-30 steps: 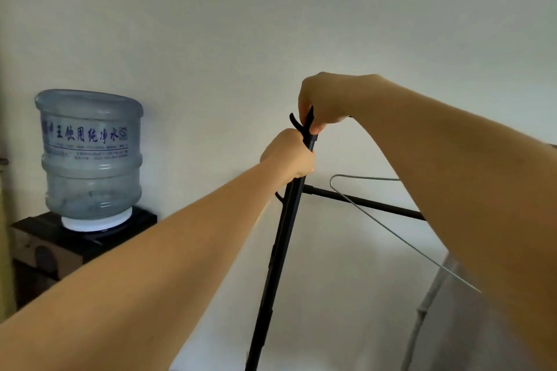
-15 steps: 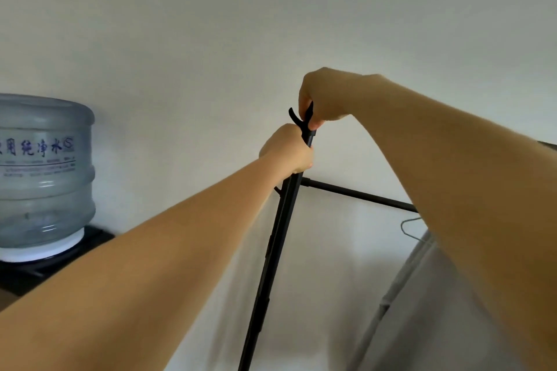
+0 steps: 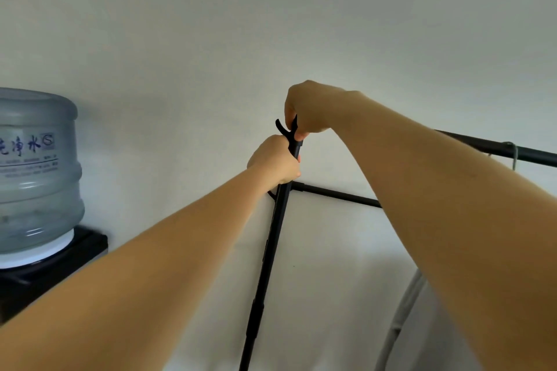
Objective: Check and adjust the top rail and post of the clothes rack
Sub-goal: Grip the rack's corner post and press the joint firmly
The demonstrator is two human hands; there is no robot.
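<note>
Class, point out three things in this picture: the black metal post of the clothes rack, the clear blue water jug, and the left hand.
Black metal post (image 3: 272,245), head view, on its bare shaft.
Clear blue water jug (image 3: 36,178), head view, mid-body.
Left hand (image 3: 275,161), head view, on its back.

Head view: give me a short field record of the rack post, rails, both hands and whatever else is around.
post: black post, leaning slightly, forked hook piece at its top
left hand: left hand wrapped round the post just under the top, grip closed
right hand: right hand pinching the hook piece from above
lower rail: lower rail meets the post below the left hand
upper rail: upper rail at right, partly hidden by the right forearm, wire hanger hook over it
background: water jug on a dark dispenser, left, against a white wall
</note>
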